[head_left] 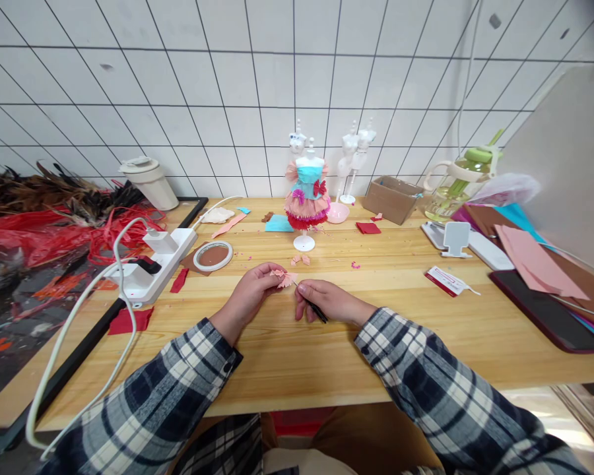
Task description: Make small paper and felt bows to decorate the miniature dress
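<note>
My left hand (251, 292) is closed, pinching a small pleated pink fabric piece (283, 277) just above the wooden table (297, 356). My right hand (327, 301) is closed on a thin dark tool (315, 310) whose tip meets the pink piece. A similar small pink piece (301, 260) lies on the table just beyond my hands. Behind it stands a small white mannequin (305, 194) in a blue top with a layered pink and red skirt.
A white power strip (151, 264) with cable lies to the left, next to a round mirror (212, 255) and red fabric scraps (129, 320). Bare white mannequins (354, 158), a cardboard box (391, 198), a jug (458, 181), a phone stand (455, 239) and coloured sheets (539, 264) stand to the right.
</note>
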Available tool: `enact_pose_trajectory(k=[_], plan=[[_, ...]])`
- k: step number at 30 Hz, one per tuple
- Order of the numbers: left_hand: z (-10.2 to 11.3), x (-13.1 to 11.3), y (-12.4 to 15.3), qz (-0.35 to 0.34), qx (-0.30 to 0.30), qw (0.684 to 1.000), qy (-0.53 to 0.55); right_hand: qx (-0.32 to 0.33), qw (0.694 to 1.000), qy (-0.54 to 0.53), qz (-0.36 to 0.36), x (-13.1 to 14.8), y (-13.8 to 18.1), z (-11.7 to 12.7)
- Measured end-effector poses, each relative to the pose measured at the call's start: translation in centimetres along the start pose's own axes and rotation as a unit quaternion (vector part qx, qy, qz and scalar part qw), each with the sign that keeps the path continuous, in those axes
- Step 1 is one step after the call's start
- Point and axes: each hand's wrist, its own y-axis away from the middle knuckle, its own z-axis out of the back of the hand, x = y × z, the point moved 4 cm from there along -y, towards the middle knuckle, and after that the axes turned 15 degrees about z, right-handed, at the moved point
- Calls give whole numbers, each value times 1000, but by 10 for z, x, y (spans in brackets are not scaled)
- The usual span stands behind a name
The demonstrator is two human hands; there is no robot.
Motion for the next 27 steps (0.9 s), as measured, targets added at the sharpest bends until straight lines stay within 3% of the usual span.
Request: enact_pose_trajectory(k=[27], plan=[[1,0,-1,0,-1,1000,-11,23,999,24,5,4,2,-1]])
